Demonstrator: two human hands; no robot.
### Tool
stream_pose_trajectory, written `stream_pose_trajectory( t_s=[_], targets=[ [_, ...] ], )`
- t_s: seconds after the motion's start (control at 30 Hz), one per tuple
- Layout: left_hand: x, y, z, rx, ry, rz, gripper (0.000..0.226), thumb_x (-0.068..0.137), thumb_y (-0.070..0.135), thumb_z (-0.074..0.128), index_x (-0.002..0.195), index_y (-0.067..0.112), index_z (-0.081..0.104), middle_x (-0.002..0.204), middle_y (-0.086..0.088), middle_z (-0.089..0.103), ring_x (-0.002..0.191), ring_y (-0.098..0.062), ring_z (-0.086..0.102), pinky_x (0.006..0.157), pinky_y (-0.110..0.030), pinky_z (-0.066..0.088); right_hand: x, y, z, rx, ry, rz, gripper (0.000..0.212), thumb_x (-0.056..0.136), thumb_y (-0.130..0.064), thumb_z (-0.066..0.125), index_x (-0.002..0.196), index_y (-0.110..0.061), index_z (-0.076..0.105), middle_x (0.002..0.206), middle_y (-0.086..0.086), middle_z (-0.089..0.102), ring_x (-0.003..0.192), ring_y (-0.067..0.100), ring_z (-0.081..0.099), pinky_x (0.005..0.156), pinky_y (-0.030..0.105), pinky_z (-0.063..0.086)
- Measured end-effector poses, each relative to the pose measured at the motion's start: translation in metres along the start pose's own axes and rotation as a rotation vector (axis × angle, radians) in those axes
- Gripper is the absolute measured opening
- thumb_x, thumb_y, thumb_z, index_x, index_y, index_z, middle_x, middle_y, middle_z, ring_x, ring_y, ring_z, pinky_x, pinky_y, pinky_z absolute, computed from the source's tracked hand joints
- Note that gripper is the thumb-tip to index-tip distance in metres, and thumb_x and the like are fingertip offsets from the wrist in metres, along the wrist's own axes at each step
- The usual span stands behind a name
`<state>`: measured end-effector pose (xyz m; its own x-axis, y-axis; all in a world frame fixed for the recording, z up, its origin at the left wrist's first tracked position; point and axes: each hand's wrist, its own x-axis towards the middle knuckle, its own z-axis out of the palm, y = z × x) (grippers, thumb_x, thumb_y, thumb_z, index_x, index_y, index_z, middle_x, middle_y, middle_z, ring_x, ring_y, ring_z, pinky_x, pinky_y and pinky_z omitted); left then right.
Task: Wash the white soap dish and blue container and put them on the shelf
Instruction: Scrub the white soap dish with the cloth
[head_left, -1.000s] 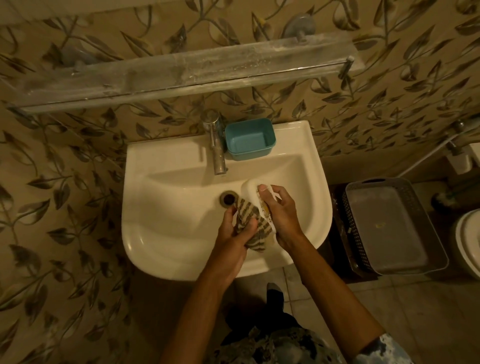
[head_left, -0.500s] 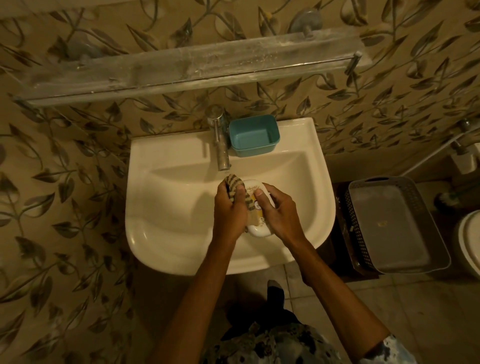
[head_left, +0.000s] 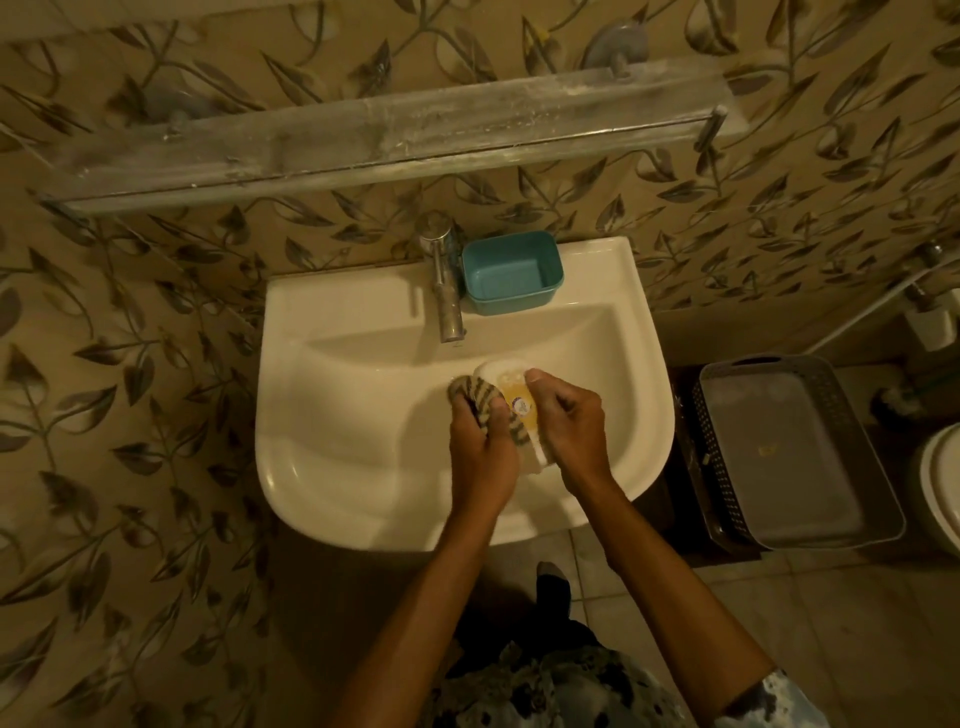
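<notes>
Two bare hands work over the bowl of a white wall-hung washbasin (head_left: 363, 415). The right hand (head_left: 569, 423) grips the white soap dish (head_left: 506, 376) from its right side, fingers curled together around the edge with the thumb pressed on the dish's upper rim. The dish is held tilted on its side above the bowl, its far end pointing toward the tap, and a yellowish patch with a small round sticker shows on the face turned up to the camera. The left hand (head_left: 480, 441) is closed around a striped scrubbing cloth (head_left: 480, 397), fingers bunched tight on the fabric, and presses it against the left side of the dish. Part of the cloth bulges out above the knuckles and another fold pokes out between the two hands.

Behind them, a chrome tap (head_left: 447, 291) stands at the middle of the basin's back ledge, spout reaching forward over the bowl. Whether water runs from it cannot be told. The blue container (head_left: 511, 273) sits upright on the ledge just to the right of the tap, open side up, well apart from the hands.

Above the basin a long glass shelf (head_left: 363, 135), cloudy with residue, is fixed to the leaf-patterned wall tiles (head_left: 104, 364). To the right of the basin, on the floor, a grey perforated plastic basket (head_left: 795, 452) rests on something dark, and the white edge of a toilet (head_left: 943, 493) shows at the frame's right border.
</notes>
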<state>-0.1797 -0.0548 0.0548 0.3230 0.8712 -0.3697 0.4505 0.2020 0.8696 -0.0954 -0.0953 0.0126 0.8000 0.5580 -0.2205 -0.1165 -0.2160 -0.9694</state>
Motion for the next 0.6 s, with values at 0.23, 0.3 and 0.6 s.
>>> stream_pose_trajectory(
  t_s=[0.23, 0.3, 0.6],
  targets=[
    [0.028, 0.002, -0.025, -0.289, -0.150, -0.112, 0.022, 0.092, 0.031, 0.052, 0.106, 0.015, 0.060, 0.101, -0.014, 0.068, 0.096, -0.032, 0.066, 0.085, -0.048, 0.055, 0.013, -0.009, -0.020, -0.067, -0.311, -0.022, 0.030, 0.087, -0.029, 0.066, 0.114, -0.016, 0.070, 0.103, 0.003, 0.074, 0.089, 0.016, 0.072, 0.079, 0.035, 0.059],
    [0.022, 0.005, -0.022, -0.478, -0.116, -0.133, 0.012, 0.097, 0.019, 0.048, 0.102, 0.017, 0.059, 0.098, -0.011, 0.067, 0.092, -0.028, 0.066, 0.082, -0.044, 0.055, 0.016, -0.017, -0.022, 0.003, -0.240, 0.114, 0.039, 0.081, -0.032, 0.073, 0.118, -0.019, 0.067, 0.106, 0.005, 0.070, 0.091, 0.018, 0.070, 0.078, 0.035, 0.059],
    [-0.009, -0.003, -0.021, -0.255, -0.042, -0.044, 0.057, 0.092, 0.044, 0.045, 0.144, 0.026, 0.030, 0.137, 0.000, 0.047, 0.121, -0.023, 0.052, 0.101, -0.039, 0.045, -0.022, -0.014, 0.001, 0.604, 0.056, 0.492, 0.039, 0.079, -0.028, 0.075, 0.108, -0.005, 0.064, 0.098, 0.013, 0.074, 0.088, 0.026, 0.072, 0.072, 0.037, 0.059]
  ],
)
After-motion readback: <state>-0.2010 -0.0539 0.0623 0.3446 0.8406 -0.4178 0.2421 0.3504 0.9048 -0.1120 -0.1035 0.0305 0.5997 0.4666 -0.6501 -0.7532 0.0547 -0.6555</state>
